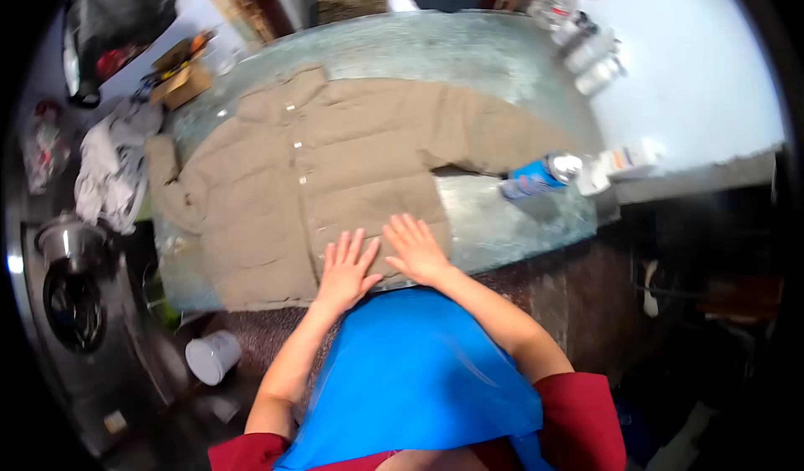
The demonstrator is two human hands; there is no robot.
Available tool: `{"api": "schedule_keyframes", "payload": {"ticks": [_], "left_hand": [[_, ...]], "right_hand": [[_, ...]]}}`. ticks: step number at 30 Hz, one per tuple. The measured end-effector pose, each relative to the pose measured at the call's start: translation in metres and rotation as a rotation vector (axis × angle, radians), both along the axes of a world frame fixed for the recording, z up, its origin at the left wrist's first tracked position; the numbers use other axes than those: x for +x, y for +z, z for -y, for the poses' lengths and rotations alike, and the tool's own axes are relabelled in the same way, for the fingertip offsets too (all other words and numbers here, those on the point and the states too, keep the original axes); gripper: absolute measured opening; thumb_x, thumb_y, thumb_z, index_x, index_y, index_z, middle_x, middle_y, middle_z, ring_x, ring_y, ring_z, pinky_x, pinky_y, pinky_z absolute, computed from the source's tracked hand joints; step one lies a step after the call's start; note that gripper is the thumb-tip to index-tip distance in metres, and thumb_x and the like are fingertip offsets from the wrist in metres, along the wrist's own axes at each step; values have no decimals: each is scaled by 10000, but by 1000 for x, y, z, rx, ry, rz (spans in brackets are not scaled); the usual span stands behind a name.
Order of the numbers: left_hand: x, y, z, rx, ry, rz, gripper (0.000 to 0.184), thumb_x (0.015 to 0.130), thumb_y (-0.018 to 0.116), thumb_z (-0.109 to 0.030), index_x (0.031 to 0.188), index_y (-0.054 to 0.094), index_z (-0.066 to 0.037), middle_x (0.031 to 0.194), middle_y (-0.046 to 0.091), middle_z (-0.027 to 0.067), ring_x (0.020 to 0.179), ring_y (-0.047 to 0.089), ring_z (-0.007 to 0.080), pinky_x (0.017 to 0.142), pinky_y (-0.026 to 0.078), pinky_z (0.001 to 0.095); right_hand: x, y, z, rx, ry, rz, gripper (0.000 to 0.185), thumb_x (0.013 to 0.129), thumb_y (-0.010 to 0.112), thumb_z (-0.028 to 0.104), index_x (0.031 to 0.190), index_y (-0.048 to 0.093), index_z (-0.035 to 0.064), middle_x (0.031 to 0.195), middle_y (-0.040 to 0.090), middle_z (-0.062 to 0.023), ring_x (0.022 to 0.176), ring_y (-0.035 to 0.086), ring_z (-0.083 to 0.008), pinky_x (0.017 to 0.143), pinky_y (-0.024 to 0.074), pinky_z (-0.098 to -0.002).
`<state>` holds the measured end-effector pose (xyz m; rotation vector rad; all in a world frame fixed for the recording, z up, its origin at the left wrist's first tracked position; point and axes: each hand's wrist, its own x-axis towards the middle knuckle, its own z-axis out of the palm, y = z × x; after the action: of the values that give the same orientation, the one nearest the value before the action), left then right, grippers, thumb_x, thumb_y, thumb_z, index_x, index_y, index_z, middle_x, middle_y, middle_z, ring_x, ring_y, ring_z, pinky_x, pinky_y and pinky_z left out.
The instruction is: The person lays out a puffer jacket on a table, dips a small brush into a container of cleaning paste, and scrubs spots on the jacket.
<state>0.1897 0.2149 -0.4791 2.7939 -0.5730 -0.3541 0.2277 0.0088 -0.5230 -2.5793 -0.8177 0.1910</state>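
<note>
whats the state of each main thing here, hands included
brown jacket: spread out, front up, one sleeve bent
left hand: empty, palm down, fingers spread
right hand: empty, palm down
blue can: apparently upright
cardboard box: open, holding things
pale cloth: crumpled

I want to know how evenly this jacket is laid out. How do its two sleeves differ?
The outstretched sleeve reaches well out to one side, while the bent sleeve doubles back on itself near its end. The outstretched sleeve ends near the blue can; the bent sleeve ends near the pale crumpled cloth. Both are brown and lie on the table.
</note>
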Motion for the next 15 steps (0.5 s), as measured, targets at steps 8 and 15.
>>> {"api": "schedule_keyframes", "payload": {"ticks": [8,15], "left_hand": [[17,-40,-8,135,-60,-60,866,702,713,-453,1437,301,-250,1528,148,129,1388,149,385,1074,170,573],[9,2,21,-86,189,-90,877,720,745,-337,1429,288,-97,1484,232,198,1364,205,404,1084,228,501]], "right_hand": [[-53,7,153,309,-386,-231,485,841,595,183,1290,453,68,1320,419,-204,1220,414,-362,1015,355,-421],[21,8,348,43,-1126,250,799,756,700,210,1414,256,113,1324,364,-255,1218,386,-425,988,354,-473]]}}
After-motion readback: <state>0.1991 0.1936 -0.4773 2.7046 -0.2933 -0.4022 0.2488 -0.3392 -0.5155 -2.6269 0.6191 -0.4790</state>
